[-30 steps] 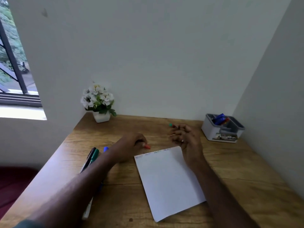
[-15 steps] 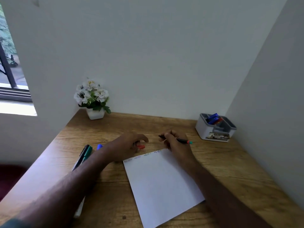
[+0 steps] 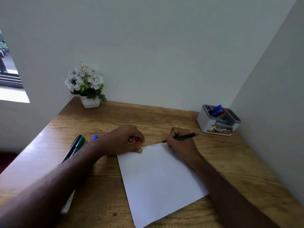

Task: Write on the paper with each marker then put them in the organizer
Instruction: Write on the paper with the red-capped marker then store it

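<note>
A white sheet of paper (image 3: 158, 176) lies tilted on the wooden desk, with small writing along its top edge. My right hand (image 3: 179, 143) grips a black marker (image 3: 185, 137) with a red and green end, its tip at the paper's top right corner. My left hand (image 3: 125, 140) holds a red cap (image 3: 138, 142) in curled fingers, and one fingertip presses the paper's top left edge. A grey-and-white organizer (image 3: 212, 125) at the back right holds blue and red markers (image 3: 217, 111). A black marker (image 3: 72, 148), a green one (image 3: 79, 143) and a blue one (image 3: 95, 137) lie left of my left arm.
A white pot of white flowers (image 3: 87, 86) stands at the desk's back left corner. Walls close in behind and to the right. A window opening is at the far left. A white pen-like object (image 3: 67, 206) shows under my left forearm.
My right hand turned the marker and brought its tip down to the paper's top edge. My left hand stayed by the top left corner holding the red cap. The camera shifted right.
</note>
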The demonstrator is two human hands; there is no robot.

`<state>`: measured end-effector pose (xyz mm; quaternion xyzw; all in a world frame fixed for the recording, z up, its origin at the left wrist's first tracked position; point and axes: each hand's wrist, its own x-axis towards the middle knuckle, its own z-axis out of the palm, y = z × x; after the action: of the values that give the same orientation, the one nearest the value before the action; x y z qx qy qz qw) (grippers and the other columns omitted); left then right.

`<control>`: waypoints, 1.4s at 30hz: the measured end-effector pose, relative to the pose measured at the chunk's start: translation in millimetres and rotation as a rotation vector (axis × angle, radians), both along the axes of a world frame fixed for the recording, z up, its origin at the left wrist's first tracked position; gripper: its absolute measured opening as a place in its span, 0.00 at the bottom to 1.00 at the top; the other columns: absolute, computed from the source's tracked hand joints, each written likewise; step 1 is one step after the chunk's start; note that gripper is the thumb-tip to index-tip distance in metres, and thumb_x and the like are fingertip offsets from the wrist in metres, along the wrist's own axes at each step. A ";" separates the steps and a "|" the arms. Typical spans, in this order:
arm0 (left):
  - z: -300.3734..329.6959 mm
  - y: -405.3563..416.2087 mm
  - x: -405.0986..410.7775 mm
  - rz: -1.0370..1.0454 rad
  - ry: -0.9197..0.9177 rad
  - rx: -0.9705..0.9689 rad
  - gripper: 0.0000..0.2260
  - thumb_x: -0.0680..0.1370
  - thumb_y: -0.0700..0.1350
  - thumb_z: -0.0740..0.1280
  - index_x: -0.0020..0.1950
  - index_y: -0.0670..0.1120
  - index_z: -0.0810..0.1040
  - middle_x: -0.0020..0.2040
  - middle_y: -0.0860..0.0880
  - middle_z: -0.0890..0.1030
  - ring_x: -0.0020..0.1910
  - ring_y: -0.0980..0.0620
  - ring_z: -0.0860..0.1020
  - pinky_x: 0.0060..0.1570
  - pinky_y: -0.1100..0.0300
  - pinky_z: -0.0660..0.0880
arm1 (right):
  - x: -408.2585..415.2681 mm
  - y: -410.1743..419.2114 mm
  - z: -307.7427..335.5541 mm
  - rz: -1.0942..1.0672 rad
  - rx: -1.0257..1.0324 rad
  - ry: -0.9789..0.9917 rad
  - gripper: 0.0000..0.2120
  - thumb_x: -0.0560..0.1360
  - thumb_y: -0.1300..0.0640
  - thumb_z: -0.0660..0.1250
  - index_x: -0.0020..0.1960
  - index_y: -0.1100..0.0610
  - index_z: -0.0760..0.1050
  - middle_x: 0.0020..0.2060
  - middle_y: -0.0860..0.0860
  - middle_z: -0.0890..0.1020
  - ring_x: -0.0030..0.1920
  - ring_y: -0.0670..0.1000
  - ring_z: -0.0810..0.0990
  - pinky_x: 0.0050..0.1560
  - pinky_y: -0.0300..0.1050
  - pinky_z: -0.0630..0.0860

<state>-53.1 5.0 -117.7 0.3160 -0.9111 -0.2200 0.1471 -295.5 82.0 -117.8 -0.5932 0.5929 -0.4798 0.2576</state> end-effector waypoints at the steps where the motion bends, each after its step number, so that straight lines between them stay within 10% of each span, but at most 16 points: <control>1: -0.9 -0.7 0.5 0.002 0.001 0.004 0.16 0.72 0.56 0.74 0.59 0.58 0.79 0.52 0.65 0.74 0.53 0.65 0.72 0.48 0.71 0.68 | 0.0 -0.5 -0.1 -0.001 -0.002 -0.011 0.18 0.70 0.73 0.65 0.27 0.58 0.67 0.26 0.47 0.72 0.27 0.38 0.72 0.31 0.32 0.67; 42: 5.1 6.5 -0.4 0.056 0.045 0.108 0.18 0.71 0.51 0.76 0.59 0.58 0.78 0.54 0.62 0.75 0.54 0.63 0.72 0.48 0.70 0.69 | 3.0 -5.1 -3.8 -0.039 -0.044 0.013 0.17 0.70 0.73 0.66 0.28 0.60 0.64 0.25 0.47 0.67 0.26 0.39 0.69 0.32 0.39 0.67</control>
<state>-53.5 11.5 -112.6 0.3439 -0.8851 -0.2719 0.1562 -292.5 76.9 -121.6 -0.5902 0.5952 -0.4939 0.2313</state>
